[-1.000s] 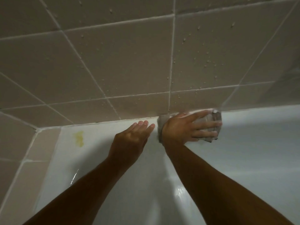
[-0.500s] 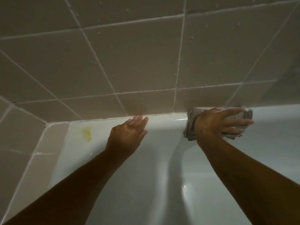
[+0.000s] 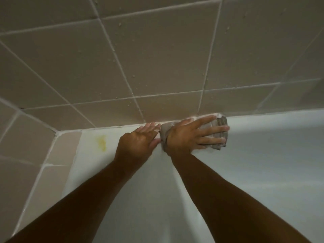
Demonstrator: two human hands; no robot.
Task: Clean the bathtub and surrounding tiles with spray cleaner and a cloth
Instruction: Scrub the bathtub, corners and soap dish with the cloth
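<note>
At frame centre, a folded cloth (image 3: 216, 133) is pressed flat-fingered by the right hand (image 3: 185, 137) against the bathtub (image 3: 263, 155) rim; the left hand (image 3: 138, 142) is rested there, released.

both arms reach forward; left hand (image 3: 138, 142) flat, right hand (image 3: 189, 137) fingers spread, seemingly pressing.

Your right hand (image 3: 189, 137) lies flat on cloth (image 3: 218, 135) at bathtub rim (image 3: 263, 120), hard against tiled wall (image 3: 157, 67): no room beyond. Your left hand (image 3: 138, 142) sits just beside cloth's left edge, blocking that way. Rim runs open to right of cloth. Left of left hand: open rim with yellow stain (image 3: 101, 141), ending at corner side wall (image 3: 26, 137). Tub's inner slope below hands open.
</note>
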